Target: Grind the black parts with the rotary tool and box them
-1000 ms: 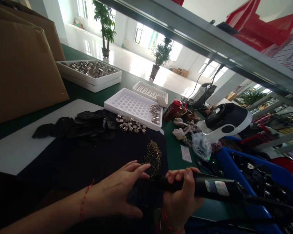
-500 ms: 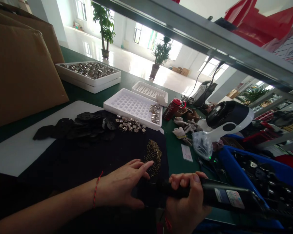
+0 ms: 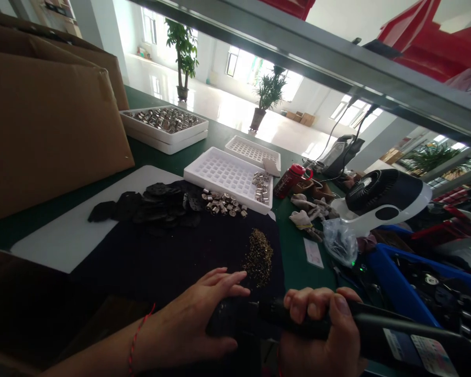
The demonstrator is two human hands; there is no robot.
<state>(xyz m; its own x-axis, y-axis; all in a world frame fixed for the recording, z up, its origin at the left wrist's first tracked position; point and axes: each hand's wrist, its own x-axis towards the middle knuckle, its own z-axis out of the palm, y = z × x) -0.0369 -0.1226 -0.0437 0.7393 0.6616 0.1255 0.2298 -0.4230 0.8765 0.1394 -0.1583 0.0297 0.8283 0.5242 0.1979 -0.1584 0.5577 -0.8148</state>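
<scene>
My right hand (image 3: 322, 327) is wrapped around a black electric screwdriver (image 3: 371, 332) with labels on its side. Its bit points left, at a dark black part (image 3: 223, 317) low in the view. Around that part curve the thumb and fingers of my left hand (image 3: 190, 317); the part's lower side is lost in shadow. Just beyond the left fingertips lies a pile of tiny brass-coloured screws (image 3: 259, 256) on a dark cloth (image 3: 172, 256). Farther back are a heap of flat black pieces (image 3: 153, 204) and several loose silver metal cylinders (image 3: 224, 203).
A white grid tray (image 3: 220, 170) partly filled with cylinders stands behind the cloth, and stacked white trays (image 3: 172, 144) are farther left. A cardboard box (image 3: 55, 125) bounds the left. To the right are a red bottle (image 3: 290, 180), a fan (image 3: 388, 196) and a blue bin (image 3: 396, 283).
The view has shifted, so the scene sits farther right. My left hand's fingers now curve around the black part. The screwdriver remains in my right hand, its bit now showing close to the part.
</scene>
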